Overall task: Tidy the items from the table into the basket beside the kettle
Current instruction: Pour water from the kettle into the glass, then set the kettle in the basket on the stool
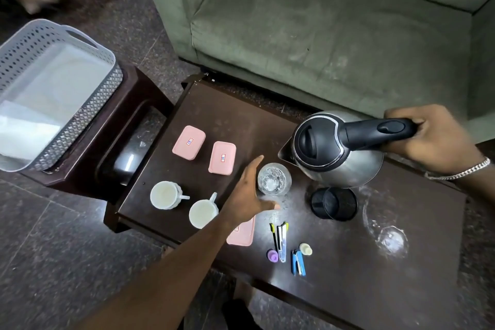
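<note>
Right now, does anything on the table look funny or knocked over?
Yes. A clear glass lies tipped on its side at the table's right end, while the other glass stands upright near the kettle.

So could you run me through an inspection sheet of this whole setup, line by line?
Surface: dark wooden table, smudged, with glare spots.
Job's things: grey basket on a side stand, looks empty; three pink boxes, the last partly under the left arm; two white cups; glass; black mesh cup; pens, blue stapler, two small caps.
Clutter: clear glass object at the right, hard to make out.
Hands: left hand open beside the glass; right hand holds the kettle by its handle.
Cables: nothing seen.
Surroundings: green sofa, stone floor.
</note>
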Demonstrator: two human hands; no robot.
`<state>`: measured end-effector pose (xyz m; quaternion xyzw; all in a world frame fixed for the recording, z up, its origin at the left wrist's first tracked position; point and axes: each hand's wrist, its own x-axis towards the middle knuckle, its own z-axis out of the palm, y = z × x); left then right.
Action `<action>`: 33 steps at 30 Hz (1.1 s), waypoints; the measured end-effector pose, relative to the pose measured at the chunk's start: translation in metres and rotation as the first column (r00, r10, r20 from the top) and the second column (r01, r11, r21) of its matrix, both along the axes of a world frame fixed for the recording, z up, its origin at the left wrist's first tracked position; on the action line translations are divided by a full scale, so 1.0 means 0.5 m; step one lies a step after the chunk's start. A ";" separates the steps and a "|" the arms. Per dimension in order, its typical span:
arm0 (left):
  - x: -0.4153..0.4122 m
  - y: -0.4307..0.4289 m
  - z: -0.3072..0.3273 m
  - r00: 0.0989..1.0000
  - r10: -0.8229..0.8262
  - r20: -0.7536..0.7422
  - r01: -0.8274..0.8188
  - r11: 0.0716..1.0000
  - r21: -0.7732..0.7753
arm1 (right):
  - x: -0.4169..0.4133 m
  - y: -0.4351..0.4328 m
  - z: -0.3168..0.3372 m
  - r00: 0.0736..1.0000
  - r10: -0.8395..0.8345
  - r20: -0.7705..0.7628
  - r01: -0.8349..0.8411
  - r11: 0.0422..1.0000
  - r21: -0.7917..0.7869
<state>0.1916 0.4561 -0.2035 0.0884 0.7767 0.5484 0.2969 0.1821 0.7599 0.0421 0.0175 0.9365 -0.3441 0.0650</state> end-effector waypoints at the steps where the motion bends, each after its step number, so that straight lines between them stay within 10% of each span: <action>1: 0.005 -0.005 0.009 1.000 0.007 0.010 -0.007 1.000 0.013 | 0.000 -0.002 -0.002 0.999 -0.043 -0.006 0.043 0.998 -0.043; 7: -0.007 -0.050 0.154 0.991 0.105 -0.088 -0.095 0.989 0.109 | -0.025 -0.061 0.007 0.961 -0.267 -0.078 0.222 0.906 -0.360; 19: -0.292 -0.398 0.481 0.912 0.298 -0.281 -0.226 0.938 0.262 | -0.299 -0.466 0.034 0.954 -0.259 -0.153 0.076 0.700 -0.710; 33: -0.506 -0.821 0.382 0.850 0.487 -0.202 -0.451 0.870 0.198 | -0.620 -0.920 -0.106 0.994 -0.051 -0.098 -0.036 0.693 -0.720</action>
